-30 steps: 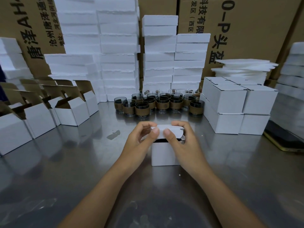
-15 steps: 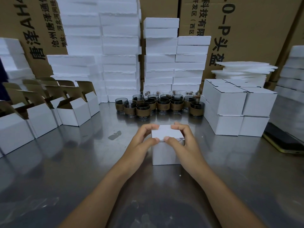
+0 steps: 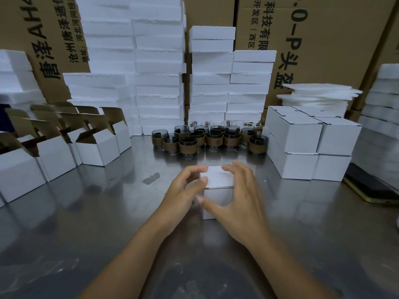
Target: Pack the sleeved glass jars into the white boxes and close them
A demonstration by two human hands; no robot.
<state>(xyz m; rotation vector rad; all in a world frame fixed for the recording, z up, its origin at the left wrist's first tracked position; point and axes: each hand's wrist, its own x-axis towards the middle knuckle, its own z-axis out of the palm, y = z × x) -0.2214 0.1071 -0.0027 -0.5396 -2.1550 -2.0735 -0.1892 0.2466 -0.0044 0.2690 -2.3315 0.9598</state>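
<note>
1. The closed white box (image 3: pixel 218 180) is standing on the steel table (image 3: pixel 86 223) in the middle of the scene, with bare tabletop lying open on its left, right and near sides.
2. The far side is tighter: the cluster of sleeved glass jars (image 3: pixel 207 138) is sitting just beyond the box, backed by tall stacks of white foam slabs (image 3: pixel 158 83).
3. Rows of open white boxes (image 3: pixel 97 147) with raised flaps are lining the left edge, and a two-high stack of closed white boxes (image 3: pixel 302 143) is walling the right.
4. A dark phone (image 3: pixel 371 186) is lying near the right table edge, partly cut off by the frame.
5. The box's lid is lying flat, so its contents are hidden; the rearmost jars are hard to tell apart against the foam.
6. The left hand (image 3: pixel 183 190) is curling against the box's left side, thumb and forefinger pinching the left edge of the lid.
7. The right hand (image 3: pixel 239 203) is arching over the right side, thumb pressing the near face and fingers hooking over the far top edge; blur is softening its fingertips.
8. Both forearms are reaching in from the near edge, converging on the box.
</note>
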